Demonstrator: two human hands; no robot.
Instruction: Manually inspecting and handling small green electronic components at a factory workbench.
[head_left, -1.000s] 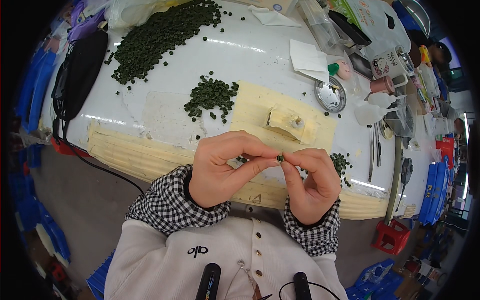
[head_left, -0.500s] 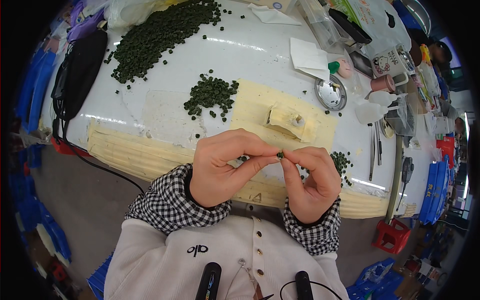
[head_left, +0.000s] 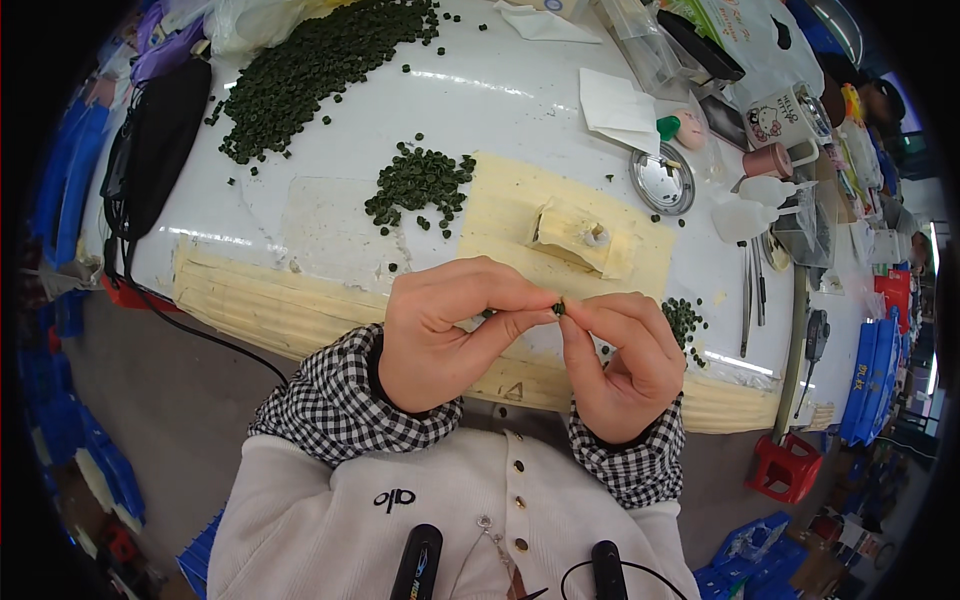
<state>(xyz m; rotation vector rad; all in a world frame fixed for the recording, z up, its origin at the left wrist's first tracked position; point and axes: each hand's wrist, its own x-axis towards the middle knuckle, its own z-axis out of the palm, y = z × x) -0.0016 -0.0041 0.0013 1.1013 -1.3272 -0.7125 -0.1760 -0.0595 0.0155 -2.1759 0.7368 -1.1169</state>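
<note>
Between my fingertips, over the table's near edge, is one small dark green round piece (head_left: 559, 309). My left hand (head_left: 440, 330) pinches it from the left with thumb and forefinger. From the other side my right hand (head_left: 628, 355) closes thumb and forefinger on the same piece. Just beyond my hands, a block wrapped in yellowish tape (head_left: 578, 240) sits on a yellow taped patch (head_left: 490, 205). A small heap of similar green pieces (head_left: 420, 185) lies left of the patch. More of these pieces (head_left: 683, 320) are scattered beside my right hand.
A large pile of green pieces (head_left: 310, 75) spreads at the far left, near a black pouch (head_left: 160, 150). To the right are a round metal dish (head_left: 661, 182), white paper (head_left: 617, 105), a mug (head_left: 780, 120), a squeeze bottle (head_left: 745, 220) and tweezers (head_left: 746, 300). A red stool (head_left: 785, 468) stands below.
Both hands keep their pinch on the green piece, with barely any movement. The view has shifted very slightly.
</note>
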